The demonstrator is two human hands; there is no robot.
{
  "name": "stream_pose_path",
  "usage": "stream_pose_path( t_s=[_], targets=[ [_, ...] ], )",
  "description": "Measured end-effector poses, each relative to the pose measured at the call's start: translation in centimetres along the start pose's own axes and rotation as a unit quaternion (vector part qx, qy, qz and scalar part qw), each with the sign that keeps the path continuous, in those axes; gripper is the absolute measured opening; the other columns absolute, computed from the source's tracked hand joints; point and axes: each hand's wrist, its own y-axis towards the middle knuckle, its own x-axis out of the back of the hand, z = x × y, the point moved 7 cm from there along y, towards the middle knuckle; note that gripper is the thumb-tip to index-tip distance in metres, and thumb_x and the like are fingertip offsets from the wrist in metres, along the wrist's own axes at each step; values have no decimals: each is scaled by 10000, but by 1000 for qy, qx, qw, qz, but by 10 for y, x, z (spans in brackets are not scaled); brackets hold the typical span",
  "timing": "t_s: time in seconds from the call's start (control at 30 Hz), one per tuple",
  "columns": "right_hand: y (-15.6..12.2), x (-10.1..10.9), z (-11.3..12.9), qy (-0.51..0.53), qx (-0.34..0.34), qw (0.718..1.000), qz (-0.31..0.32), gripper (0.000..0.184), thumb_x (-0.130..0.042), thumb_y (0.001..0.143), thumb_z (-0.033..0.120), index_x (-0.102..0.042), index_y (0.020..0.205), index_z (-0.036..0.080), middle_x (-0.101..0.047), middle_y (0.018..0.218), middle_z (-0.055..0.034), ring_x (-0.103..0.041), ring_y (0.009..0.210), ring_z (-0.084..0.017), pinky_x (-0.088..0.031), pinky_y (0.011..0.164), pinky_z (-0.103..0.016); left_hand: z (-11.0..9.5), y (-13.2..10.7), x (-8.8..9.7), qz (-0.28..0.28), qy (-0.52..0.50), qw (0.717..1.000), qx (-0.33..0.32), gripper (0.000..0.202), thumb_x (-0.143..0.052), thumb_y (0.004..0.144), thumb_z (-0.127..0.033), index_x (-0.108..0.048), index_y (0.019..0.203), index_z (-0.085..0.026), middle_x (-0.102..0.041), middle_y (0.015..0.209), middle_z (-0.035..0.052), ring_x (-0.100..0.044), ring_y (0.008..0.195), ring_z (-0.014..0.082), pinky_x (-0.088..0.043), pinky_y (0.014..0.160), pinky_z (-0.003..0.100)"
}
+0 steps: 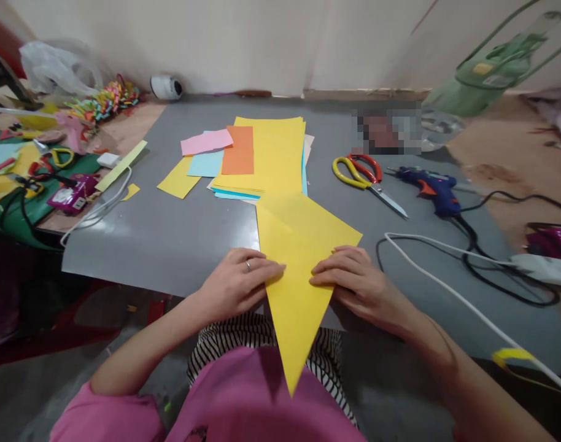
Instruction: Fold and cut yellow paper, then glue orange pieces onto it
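Observation:
A folded sheet of yellow paper [299, 270] lies at the table's front edge, its sharp point hanging over towards my lap and its wide end reaching the paper stack. My left hand [241, 279] holds the left edge, with fingers on top of the sheet. On the opposite edge, my right hand [354, 282] grips the paper with its fingertips on the upper face. Both thumbs are mostly hidden. Beyond the sheet sits a stack of yellow paper [278, 153], with blue sheets under it. An orange slip [238, 150], a pink slip [207, 142] and a light blue slip [205, 163] lie at its left.
Scissors [363, 178] and a blue glue gun [430, 187] lie to the right, near a white cable [450, 288]. A white power strip [545, 269] stands at the far right. Paper scraps and a purple device [73, 193] crowd the left. A green container [487, 77] stands at the back right.

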Motion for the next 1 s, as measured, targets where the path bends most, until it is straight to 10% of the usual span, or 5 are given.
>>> stream_pose_path(
  t_s=[0.3,0.5,0.83,1.0],
  targets=[
    [-11,6,-27,73,-42,996,19,133,-559,950,347,-664,943,267,-695,1295,-83,-603,1269,-239,-446,1107,-501,-7,14,-13,68,162,983,-45,482,-522,929,-172,-483,1395,-56,-562,1428,218,-560,1305,299,-496,1074,454],
    [-14,10,-60,-8,-92,996,15,406,-507,960,415,-599,1333,284,-616,1412,-96,-481,1394,-281,-350,1145,-584,2,13,3,16,266,962,-52,315,-432,950,-46,-626,1196,-85,-739,1172,145,-729,1024,245,-620,826,358],
    [-11,6,-74,-45,-50,997,48,368,-459,955,409,-671,1247,335,-671,1345,-33,-545,1333,-243,-339,1120,-525,3,-17,7,39,219,972,-75,375,-427,982,-80,-555,1331,-132,-664,1322,139,-626,1233,252,-534,1028,431],
    [-3,9,-60,-66,-46,996,34,351,-465,974,375,-690,1231,296,-700,1289,-75,-627,1187,-248,-433,1004,-475,-5,-26,26,-44,228,971,-58,312,-555,940,-82,-624,1229,-178,-730,1180,101,-662,994,209,-554,874,357]
  ],
)
